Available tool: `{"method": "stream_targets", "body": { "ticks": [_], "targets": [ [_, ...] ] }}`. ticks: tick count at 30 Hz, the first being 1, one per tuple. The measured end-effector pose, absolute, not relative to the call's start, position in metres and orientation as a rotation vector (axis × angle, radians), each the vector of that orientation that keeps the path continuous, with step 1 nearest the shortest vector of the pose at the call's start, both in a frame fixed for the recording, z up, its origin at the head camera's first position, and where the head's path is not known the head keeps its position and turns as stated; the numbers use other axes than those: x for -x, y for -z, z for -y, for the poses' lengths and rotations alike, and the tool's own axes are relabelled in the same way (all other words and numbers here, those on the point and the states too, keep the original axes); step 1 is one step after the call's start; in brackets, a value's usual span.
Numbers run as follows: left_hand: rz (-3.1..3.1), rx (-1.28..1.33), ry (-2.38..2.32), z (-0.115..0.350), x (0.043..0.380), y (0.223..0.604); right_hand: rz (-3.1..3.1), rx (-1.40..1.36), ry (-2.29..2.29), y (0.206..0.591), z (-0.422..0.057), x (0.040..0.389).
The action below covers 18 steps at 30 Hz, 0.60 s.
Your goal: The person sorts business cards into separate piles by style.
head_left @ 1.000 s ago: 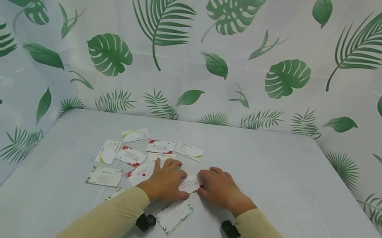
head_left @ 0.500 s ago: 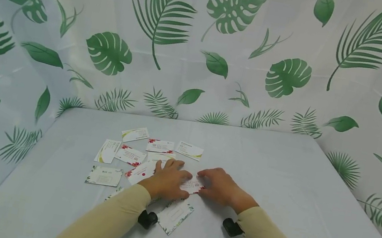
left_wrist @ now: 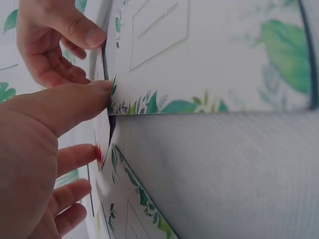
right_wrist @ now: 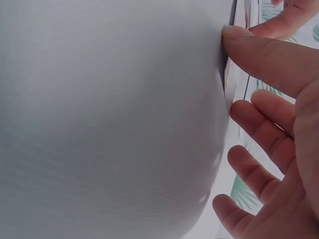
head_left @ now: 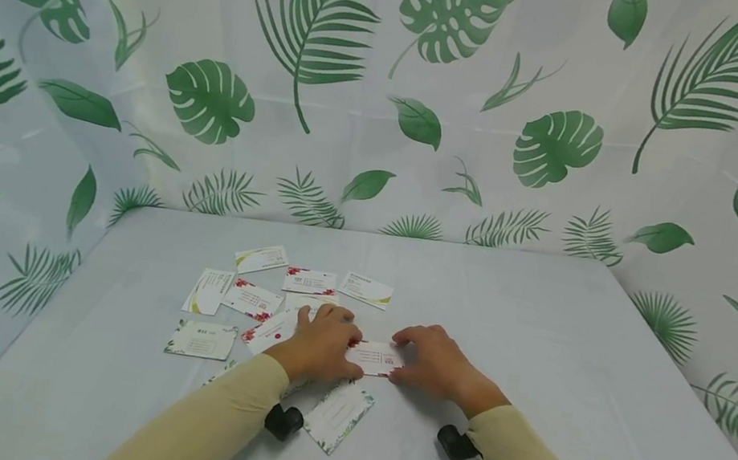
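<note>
Pale tabletop (head_left: 544, 324): red-and-white card (head_left: 375, 360) straightened

Squarer to you than a second ago, the card is between your left hand (head_left: 319, 345), thumb and fingers partly spread to grip its left end, and your right hand (head_left: 442, 371), shifted rightward, holding the right end likewise.

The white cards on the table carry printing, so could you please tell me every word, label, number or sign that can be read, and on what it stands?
"companyname.com", slightly blurred: on the rectangular white card with green-leaf edging, left wrist view.
Too small to read: printing on the white card with red decoration between the left hand and right hand.
Also too small: printing on the white cards with yellow curves and the other red- or green-decorated cards.
</note>
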<state>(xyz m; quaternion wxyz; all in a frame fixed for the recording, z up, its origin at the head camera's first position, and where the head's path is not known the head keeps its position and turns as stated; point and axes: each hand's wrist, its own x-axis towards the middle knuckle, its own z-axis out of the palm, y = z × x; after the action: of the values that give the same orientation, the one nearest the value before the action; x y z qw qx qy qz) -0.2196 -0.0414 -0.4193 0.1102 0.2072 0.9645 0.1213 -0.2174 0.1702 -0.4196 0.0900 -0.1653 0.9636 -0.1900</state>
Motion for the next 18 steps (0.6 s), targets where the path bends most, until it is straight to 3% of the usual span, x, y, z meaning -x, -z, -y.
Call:
{"method": "stream_targets", "body": {
  "ticks": [18],
  "targets": [
    [-2.916,-0.783,-0.359,0.024,0.240,0.414,-2.924,0.537,0.598,0.414,-0.198,0.221]
  ]
}}
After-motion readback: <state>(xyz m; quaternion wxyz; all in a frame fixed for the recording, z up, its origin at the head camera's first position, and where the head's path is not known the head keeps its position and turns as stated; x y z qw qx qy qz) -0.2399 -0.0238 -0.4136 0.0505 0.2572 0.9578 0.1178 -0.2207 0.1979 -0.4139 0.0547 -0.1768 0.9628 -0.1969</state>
